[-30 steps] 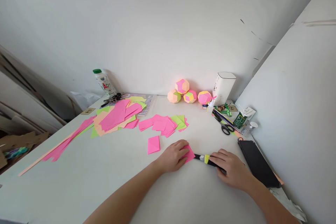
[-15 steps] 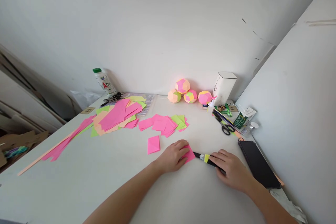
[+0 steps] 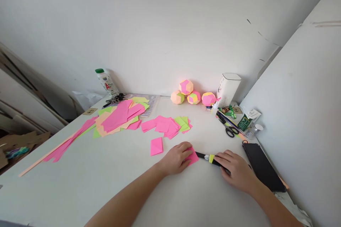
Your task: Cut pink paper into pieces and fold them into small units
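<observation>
My left hand (image 3: 176,158) lies with curled fingers pressed down on a small folded pink paper (image 3: 193,156) on the white table (image 3: 112,177). My right hand (image 3: 236,171) is wrapped round a black tool with a yellow band (image 3: 210,158), whose tip lies against the pink paper's right edge. A loose pink paper square (image 3: 156,146) lies just left of my left hand.
Cut pink, green and peach paper pieces (image 3: 165,125) and larger sheets (image 3: 117,117) lie further back. Several paper polyhedra (image 3: 192,94) stand by the wall beside a white box (image 3: 228,87). Scissors (image 3: 229,129), a bottle (image 3: 107,82) and a black case (image 3: 262,166) are nearby.
The view has shifted slightly. The black tool's tip has slid a little left against the pink paper; both hands stay in place.
</observation>
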`<state>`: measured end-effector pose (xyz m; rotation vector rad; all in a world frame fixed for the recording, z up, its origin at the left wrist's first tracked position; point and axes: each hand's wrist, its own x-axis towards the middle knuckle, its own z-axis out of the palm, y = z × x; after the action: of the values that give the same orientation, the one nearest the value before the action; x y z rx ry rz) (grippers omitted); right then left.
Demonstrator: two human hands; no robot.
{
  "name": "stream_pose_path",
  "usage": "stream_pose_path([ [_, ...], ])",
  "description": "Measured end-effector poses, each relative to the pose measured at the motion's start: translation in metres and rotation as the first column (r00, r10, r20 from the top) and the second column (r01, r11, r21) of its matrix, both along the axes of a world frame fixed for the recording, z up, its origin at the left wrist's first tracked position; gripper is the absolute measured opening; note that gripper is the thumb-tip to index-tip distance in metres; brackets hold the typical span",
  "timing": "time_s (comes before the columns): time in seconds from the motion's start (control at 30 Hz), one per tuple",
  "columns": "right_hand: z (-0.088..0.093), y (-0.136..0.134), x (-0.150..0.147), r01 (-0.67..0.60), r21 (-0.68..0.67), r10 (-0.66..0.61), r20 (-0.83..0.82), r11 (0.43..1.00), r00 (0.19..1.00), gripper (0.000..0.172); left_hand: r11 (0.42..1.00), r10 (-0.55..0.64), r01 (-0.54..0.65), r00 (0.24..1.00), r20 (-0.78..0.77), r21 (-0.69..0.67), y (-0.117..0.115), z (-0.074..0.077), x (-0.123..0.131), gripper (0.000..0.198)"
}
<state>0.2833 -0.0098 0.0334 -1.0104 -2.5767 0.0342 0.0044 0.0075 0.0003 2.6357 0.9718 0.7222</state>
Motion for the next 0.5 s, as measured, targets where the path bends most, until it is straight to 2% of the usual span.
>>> stream_pose_path([
  [0.23,0.0033,-0.0030,0.0005,-0.016,-0.021,0.017,0.011,1.000,1.000,0.042,0.998,-0.061,0.060,0.997,0.039,0.024,-0.0006,0.0005,0.0007,0.013],
  [0.5,0.0022,-0.0035,-0.0026,0.001,-0.022,-0.001,0.006,1.000,1.000,0.041,0.999,-0.038,0.037,0.998,0.041,0.013,-0.0008,-0.0006,0.0003,0.013],
])
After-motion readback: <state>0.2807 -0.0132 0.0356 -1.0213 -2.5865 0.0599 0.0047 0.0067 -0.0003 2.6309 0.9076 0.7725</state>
